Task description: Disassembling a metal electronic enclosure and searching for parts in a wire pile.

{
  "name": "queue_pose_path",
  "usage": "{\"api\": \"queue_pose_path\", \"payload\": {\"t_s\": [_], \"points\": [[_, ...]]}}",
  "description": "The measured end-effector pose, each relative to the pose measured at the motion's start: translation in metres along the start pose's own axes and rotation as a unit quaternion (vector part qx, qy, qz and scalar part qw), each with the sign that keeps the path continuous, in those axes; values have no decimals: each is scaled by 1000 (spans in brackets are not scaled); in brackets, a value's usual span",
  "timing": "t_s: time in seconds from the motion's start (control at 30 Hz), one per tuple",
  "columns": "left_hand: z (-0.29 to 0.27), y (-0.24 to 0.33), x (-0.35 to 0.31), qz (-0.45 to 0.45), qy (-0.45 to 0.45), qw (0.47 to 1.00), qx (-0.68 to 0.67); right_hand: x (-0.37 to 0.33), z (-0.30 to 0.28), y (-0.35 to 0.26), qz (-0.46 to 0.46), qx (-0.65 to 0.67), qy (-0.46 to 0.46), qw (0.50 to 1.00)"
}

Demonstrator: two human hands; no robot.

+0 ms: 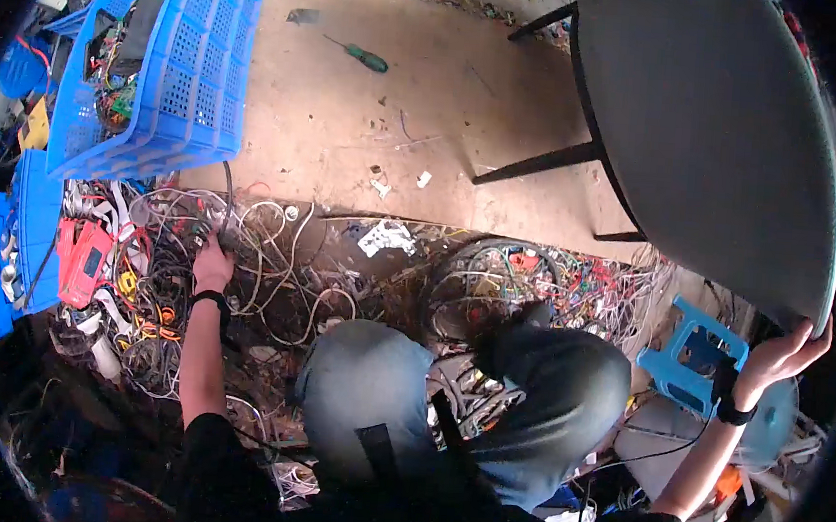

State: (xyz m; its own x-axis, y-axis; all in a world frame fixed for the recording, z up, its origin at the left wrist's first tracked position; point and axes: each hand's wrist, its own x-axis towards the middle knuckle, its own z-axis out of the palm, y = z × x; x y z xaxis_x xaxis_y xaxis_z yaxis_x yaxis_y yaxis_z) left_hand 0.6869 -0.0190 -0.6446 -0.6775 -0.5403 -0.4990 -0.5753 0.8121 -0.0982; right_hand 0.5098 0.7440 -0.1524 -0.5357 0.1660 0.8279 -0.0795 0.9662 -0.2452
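Note:
My left hand (212, 266) reaches into the tangled pile of cables (154, 286) at the left, fingers drawn together among the wires. A dark cable (228, 190) runs down to its fingertips; whether they grip it is hard to make out. On the right, my right hand (784, 362) is closed on the lower edge of a chair (717, 136) with a broad dark grey surface and black legs. The chair stands tilted, its legs over a brown board (431, 78).
A blue perforated crate (198, 81) of electronic scrap stands at the far left. A green-handled screwdriver (366, 59) lies on the board. Around my knees are more wires (580, 297), a red device (83, 262) and a blue plastic stool (688, 353).

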Motion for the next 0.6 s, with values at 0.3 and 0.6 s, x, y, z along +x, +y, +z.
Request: {"api": "queue_pose_path", "payload": {"t_s": [0.3, 0.6], "points": [[6, 1, -1, 20, 10, 999, 23, -5, 0, 4, -23, 6, 11, 1000], [20, 6, -2, 42, 28, 998, 42, 18, -19, 64, -126, -82, 37, 988]]}}
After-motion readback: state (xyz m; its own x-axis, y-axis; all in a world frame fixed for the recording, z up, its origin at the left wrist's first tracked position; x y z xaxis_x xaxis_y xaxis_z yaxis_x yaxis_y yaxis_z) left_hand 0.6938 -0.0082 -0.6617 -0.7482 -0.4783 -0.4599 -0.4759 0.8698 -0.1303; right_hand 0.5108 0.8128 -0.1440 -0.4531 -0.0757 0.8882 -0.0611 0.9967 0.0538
